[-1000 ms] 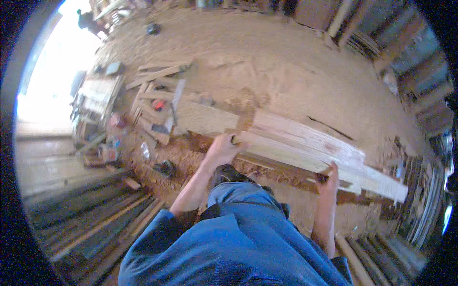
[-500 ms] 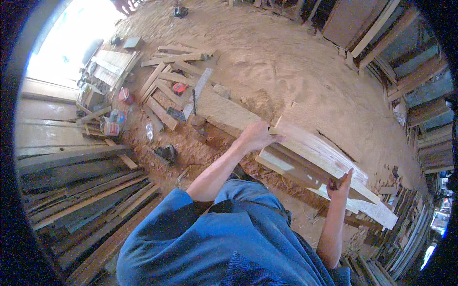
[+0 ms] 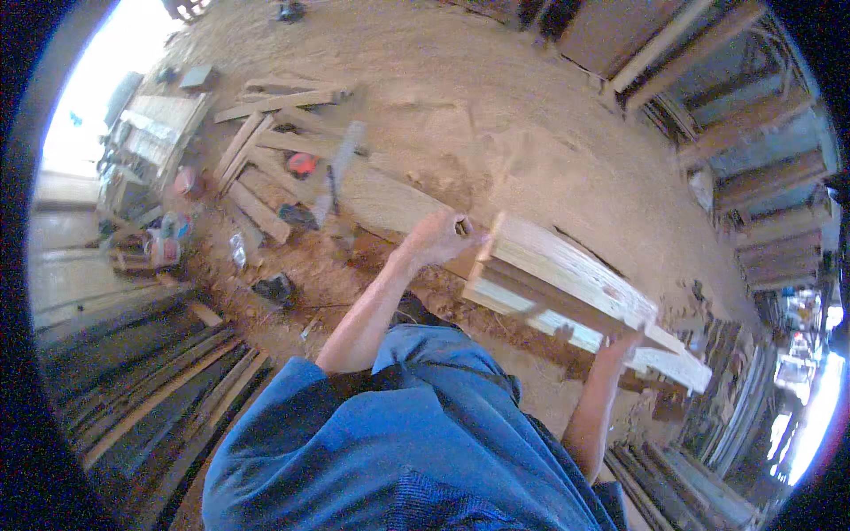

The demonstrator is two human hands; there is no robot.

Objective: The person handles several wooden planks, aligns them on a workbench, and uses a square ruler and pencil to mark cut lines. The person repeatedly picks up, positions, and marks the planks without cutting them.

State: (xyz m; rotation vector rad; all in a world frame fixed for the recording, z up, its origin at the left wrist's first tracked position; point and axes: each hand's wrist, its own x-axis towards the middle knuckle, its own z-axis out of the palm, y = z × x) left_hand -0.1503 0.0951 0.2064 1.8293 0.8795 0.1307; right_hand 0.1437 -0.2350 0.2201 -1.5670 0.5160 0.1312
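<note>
A pale wooden board (image 3: 558, 265) slants across in front of me, lying over a second piece of timber (image 3: 496, 301), with a dark gap between them along the near side. My right hand (image 3: 630, 336) is closed round the upper board's near edge, toward its right end; its fingers are blurred. Beside the board's left end is my left hand (image 3: 434, 239), its fingers curled and the thumb side turned to the board. One blurred fingertip reaches close to the board's end; whether it touches, I cannot tell. Anything inside the curled fingers is hidden.
A long plank (image 3: 385, 195) runs off to the left, with a metal square (image 3: 341, 168) and a red tape measure (image 3: 301, 165) near it. Several loose offcuts (image 3: 257, 212) lie beyond. Stacked timber (image 3: 159, 398) fills the lower left, and more leans at the right (image 3: 770, 212).
The whole view has shifted, so surroundings sit further left. My left hand has come off the board's left corner to just beside it. The right hand keeps its hold on the board.
</note>
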